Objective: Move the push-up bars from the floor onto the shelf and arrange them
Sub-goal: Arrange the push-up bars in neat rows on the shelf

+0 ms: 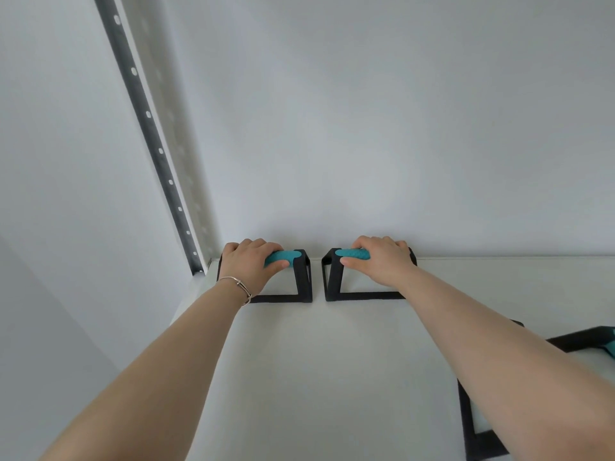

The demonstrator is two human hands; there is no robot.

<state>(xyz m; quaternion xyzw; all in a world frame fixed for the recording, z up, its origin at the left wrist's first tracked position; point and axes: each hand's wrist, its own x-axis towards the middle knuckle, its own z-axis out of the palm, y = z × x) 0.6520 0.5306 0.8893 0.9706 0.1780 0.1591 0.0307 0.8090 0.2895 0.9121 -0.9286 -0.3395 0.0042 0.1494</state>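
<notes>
Now at the back of the shelf (332,361), by the wall (366,144): left grip (249,262) curled round the teal handle of left push-up bar (286,256), right grip (382,261) round right push-up bar (349,253); frames just apart.

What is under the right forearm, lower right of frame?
Another push-up bar on the white shelf: black frame and a bit of teal grip show. The forearm covers its middle.

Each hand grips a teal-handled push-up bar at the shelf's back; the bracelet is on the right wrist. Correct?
No: the head view shows the bracelet on the left wrist. The left hand and right hand do grip the left bar and right bar, far back on the shelf.
</notes>
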